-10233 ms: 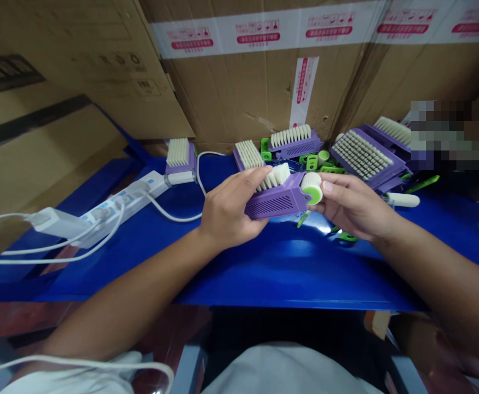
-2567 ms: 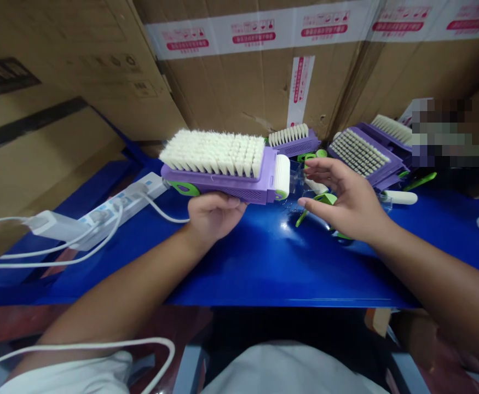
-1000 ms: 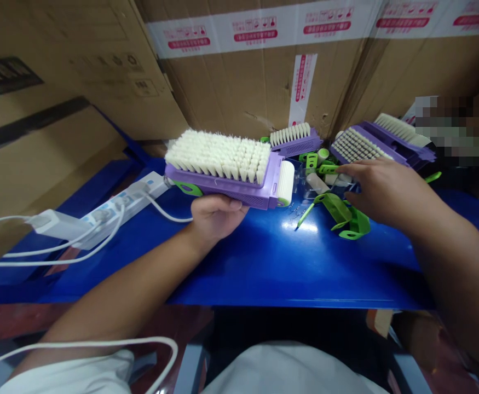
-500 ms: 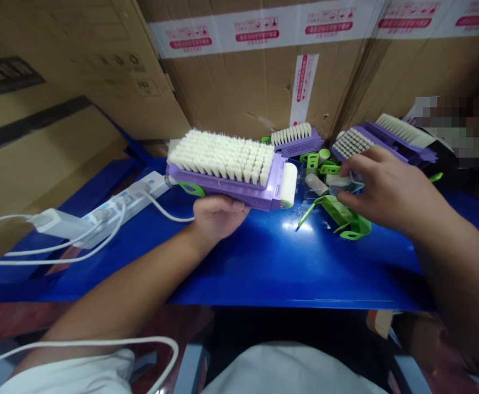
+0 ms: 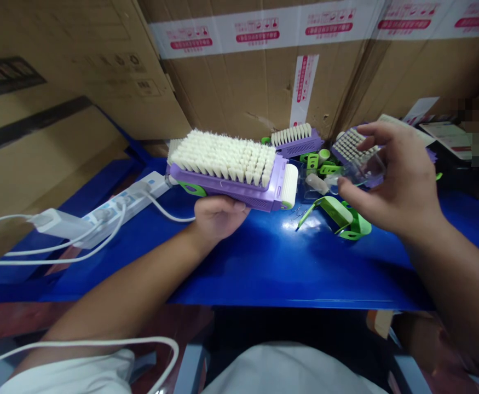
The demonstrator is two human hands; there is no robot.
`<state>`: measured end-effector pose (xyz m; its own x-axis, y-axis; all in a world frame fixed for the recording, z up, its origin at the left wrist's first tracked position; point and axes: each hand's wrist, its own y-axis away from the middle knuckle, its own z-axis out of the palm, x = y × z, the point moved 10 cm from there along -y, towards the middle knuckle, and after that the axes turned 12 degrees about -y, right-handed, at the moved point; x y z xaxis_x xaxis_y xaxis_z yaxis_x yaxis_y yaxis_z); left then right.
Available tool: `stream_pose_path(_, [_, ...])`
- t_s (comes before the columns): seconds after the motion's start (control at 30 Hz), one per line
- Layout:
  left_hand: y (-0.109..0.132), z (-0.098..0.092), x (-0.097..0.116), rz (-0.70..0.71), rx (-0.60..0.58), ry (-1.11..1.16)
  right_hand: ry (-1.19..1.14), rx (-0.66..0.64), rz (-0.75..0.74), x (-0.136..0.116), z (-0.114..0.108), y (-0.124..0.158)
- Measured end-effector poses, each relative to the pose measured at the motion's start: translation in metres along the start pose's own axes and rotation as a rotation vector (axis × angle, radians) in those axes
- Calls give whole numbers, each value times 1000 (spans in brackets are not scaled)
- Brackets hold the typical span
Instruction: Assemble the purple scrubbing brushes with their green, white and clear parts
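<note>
Left hand [image 5: 218,216] holds a purple plastic scrub brush w/ white bristles [image 5: 231,164] from below, fingers curled under it, above the glossy blue counter [image 5: 264,262]. Right hand [image 5: 395,180] pinches a clear plastic piece [image 5: 364,167] over green plastic clips [image 5: 346,216] nr the back edge. Cardboard cartons [image 5: 243,93] behind carry white tape w/ pink print, too small to read.

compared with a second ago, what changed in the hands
The right hand has lifted up off the pile of green plastic parts, now pinching a small clear plastic piece in its fingers. The left hand still holds the purple brush with white bristles bristles up, in the same spot above the blue table.
</note>
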<state>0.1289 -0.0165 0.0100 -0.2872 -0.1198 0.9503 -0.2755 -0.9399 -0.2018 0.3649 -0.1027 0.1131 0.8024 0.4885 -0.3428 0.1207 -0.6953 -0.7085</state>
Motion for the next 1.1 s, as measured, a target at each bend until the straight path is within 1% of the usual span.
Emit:
stream_pose_path(0.07, [0, 3, 3, 30, -26, 20, -175, 40, 55, 7, 1, 1])
stream_pose_path(0.13, [1, 4, 5, 46, -36, 32, -398, 52, 155, 21, 9, 3])
stream_pose_path(0.27, [3, 1, 5, 28, 2, 58, -833, 51, 447, 53, 35, 10])
stream_pose_path(0.33, [4, 1, 5, 21, 16, 70, -1001, 48, 597, 63, 50, 17])
stream_pose_path(0.47, [3, 5, 9, 36, 5, 95, -1220, 38, 798, 66, 71, 28])
stream_pose_path(0.6, [3, 9, 13, 53, -1, 118, -1356, -76, 943, 58, 87, 37])
stream_pose_path(0.73, [3, 9, 13, 48, 3, 140, -1443, -169, 983, 48, 95, 40])
stream_pose_path(0.9, [3, 14, 10, 34, -42, 135, -1478, -222, 962, 37, 101, 44])
stream_pose_path(1.1, [3, 14, 6, 11, -56, 145, -1560, -292, 1000, 24, 110, 50])
